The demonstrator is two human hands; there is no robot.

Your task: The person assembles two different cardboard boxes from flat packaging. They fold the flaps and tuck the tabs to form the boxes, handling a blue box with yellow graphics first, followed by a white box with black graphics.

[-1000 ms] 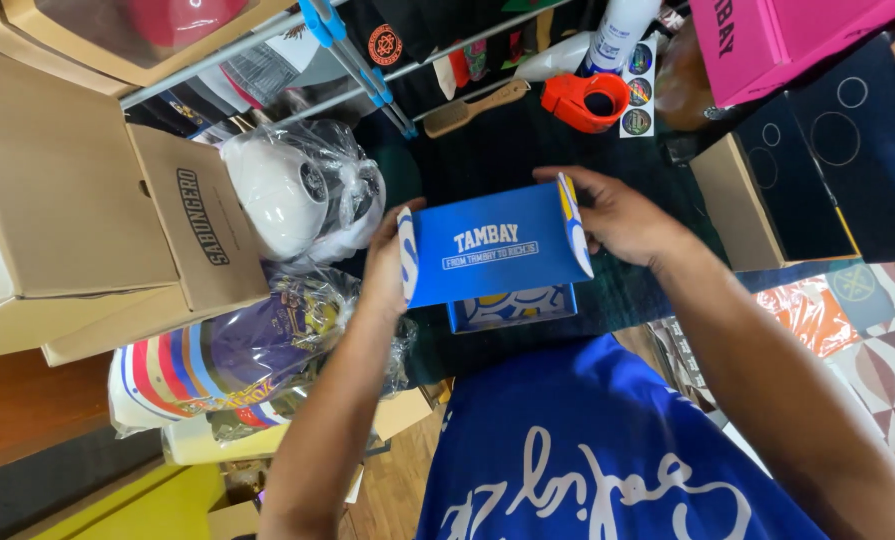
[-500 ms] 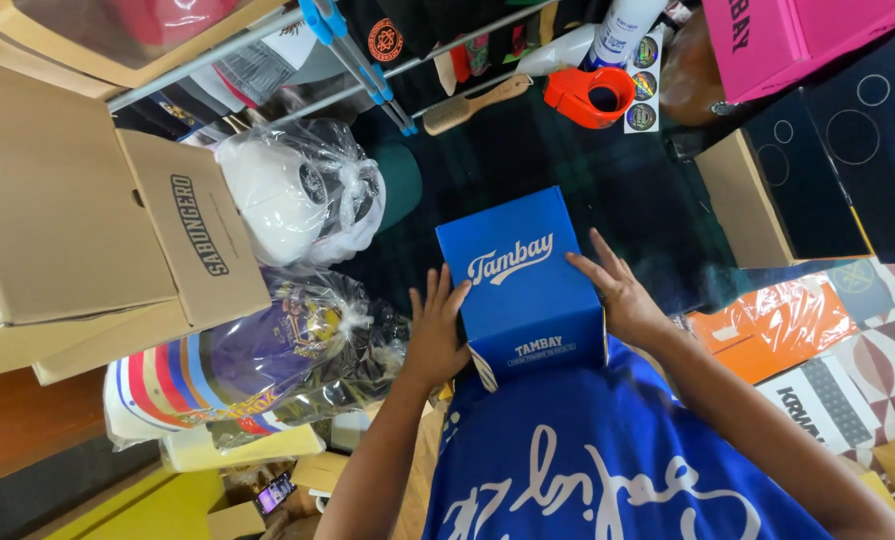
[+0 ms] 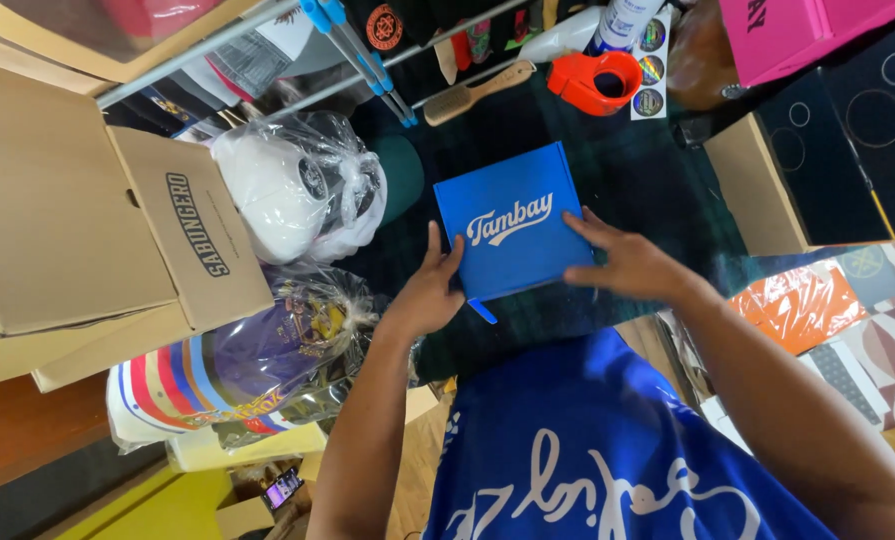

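**Two hands on a flat blue box at mid-desk**

Two bare hands rest on one closed blue box (image 3: 512,225) that lies flat on the dark green desk (image 3: 647,190), roughly at the middle of the visible surface and nearer the person's edge than the far one. White script lettering shows on the lid. A small blue flap sticks out at the box's near left corner.

Left hand (image 3: 429,290): pressed against the near left side of the box, fingers together and pointing toward the far edge, thumb lying along the box's side. Not wrapped around anything.

Right hand (image 3: 632,265): palm down, fingers (image 3: 585,228) spread fairly wide over the near right part of the lid, tips touching it. No closed grasp seen on either hand; both press flat on the box.

Surroundings:
- Left of the box: a white cap in a clear plastic bag (image 3: 287,190), with a dark green cap (image 3: 399,175) just behind it.
- Left edge: an open brown cardboard box (image 3: 77,220), flap hanging toward the person; below it a striped, multicoloured item in crinkled clear wrap (image 3: 227,370).
- Far edge: an orange tape dispenser (image 3: 597,80), a wooden brush (image 3: 477,92), a strip of round stickers (image 3: 650,65).
- Right edge: a tan box (image 3: 757,185) beside black sheets with circle outlines (image 3: 867,120); a pink box (image 3: 797,30) at the far right corner.

The person wears a blue shirt (image 3: 607,450) with white script.
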